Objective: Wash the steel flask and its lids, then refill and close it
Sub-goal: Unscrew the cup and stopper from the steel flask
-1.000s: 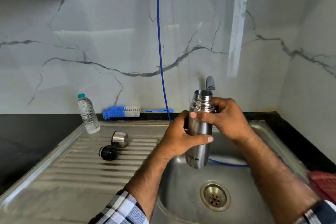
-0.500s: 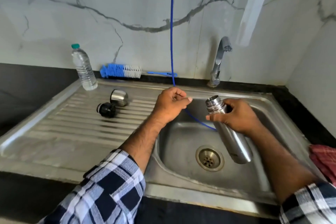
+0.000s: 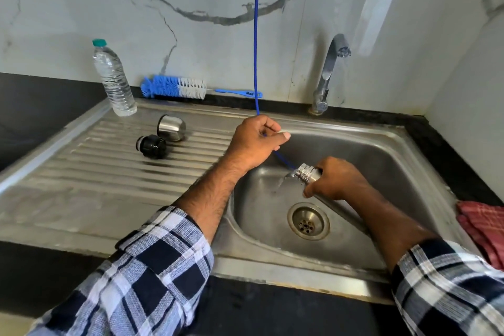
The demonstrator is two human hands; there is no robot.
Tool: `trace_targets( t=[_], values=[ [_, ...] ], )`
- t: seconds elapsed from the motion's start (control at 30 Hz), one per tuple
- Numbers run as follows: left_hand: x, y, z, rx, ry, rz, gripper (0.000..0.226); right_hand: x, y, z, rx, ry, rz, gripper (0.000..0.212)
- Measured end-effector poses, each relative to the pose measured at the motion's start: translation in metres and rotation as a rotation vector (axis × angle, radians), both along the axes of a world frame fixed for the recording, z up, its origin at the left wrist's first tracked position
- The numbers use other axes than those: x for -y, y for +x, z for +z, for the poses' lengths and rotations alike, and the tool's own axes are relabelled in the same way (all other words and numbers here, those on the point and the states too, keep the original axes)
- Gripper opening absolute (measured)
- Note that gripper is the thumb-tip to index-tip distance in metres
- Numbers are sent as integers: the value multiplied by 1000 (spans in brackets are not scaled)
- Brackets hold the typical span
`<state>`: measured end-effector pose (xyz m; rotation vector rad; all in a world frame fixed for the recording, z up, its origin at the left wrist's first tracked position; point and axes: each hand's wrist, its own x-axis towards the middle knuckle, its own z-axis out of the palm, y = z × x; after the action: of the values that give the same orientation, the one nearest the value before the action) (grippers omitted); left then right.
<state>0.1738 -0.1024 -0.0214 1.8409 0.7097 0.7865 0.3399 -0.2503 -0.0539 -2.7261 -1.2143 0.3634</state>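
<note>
My right hand [image 3: 335, 179] grips the steel flask [image 3: 309, 174] near its threaded neck, tipped with the mouth pointing left and down over the sink basin [image 3: 381, 161]. Water runs out of the mouth. Most of the flask body is hidden under my hand and forearm. My left hand [image 3: 256, 142] is curled round the thin blue hose [image 3: 255, 35] that hangs down the wall; its end reaches the flask mouth. On the drainboard [image 3: 81, 172] lie the steel cup lid [image 3: 171, 127] and the black inner lid [image 3: 151, 146].
A clear water bottle [image 3: 113, 79] with a green cap stands at the back left. A blue and white bottle brush [image 3: 174, 87] lies along the wall. The tap [image 3: 328, 71] stands behind the basin, the drain [image 3: 308, 221] below, a red cloth [image 3: 485, 229] at right.
The flask has gone from upright in both hands to tipped mouth-down in my right hand, lower in the basin. My left hand let go of it and took the blue hose.
</note>
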Motion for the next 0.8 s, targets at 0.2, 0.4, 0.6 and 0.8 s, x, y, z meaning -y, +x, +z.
trace_targets(
  t=[0.2, 0.4, 0.6, 0.8],
  values=[
    [-1, -1, 0, 0, 18, -4, 22, -2, -4, -6, 22, -97, 14, 57],
    [0, 0, 1, -13, 22, -15, 22, -1, -9, 0, 98, -155, 47, 52],
    [1, 0, 0, -27, 30, -14, 21, -1, -16, 5, 137, -176, 70, 51],
    [3, 1, -1, -39, 31, -15, 22, 1, -20, 10, 137, -185, 72, 53]
  ],
)
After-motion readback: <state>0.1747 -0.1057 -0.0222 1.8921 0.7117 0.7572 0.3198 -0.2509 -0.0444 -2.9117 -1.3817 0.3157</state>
